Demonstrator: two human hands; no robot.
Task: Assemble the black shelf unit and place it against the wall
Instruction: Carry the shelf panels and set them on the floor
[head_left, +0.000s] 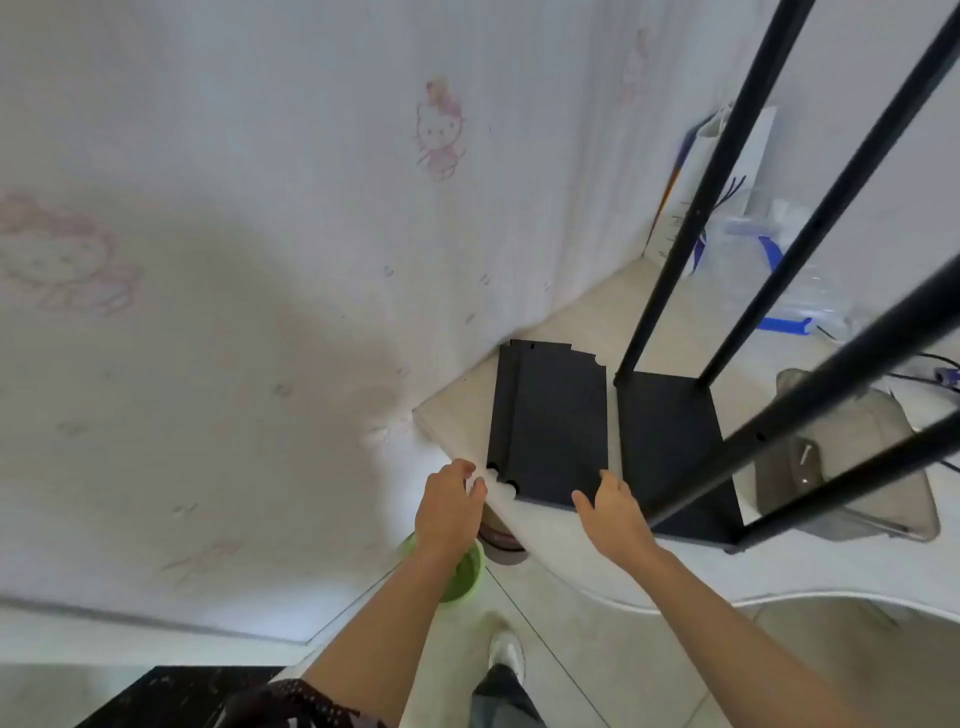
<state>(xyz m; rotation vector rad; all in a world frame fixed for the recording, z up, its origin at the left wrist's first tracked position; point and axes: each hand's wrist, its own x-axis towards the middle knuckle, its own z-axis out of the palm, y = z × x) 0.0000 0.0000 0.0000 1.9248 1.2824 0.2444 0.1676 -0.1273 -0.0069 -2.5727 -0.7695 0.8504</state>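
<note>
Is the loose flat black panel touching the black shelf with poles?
Apart. Head view shows pale tabletop between the loose flat black panel and the black shelf with poles.

Soft, even daylight, moderately bright. Broad diffuse shadow on curtain (249, 322) at left. No harsh glare; table (571, 332) pale, slightly washed out. Whole frame soft, smeared. Strong wide-angle bend: poles (810, 218) splay, nearest blurred at right edge.

Hands (449, 499) (613, 506) meet (perhaps grip) the black panels (550, 421) beside the shelf frame (670, 441).
</note>
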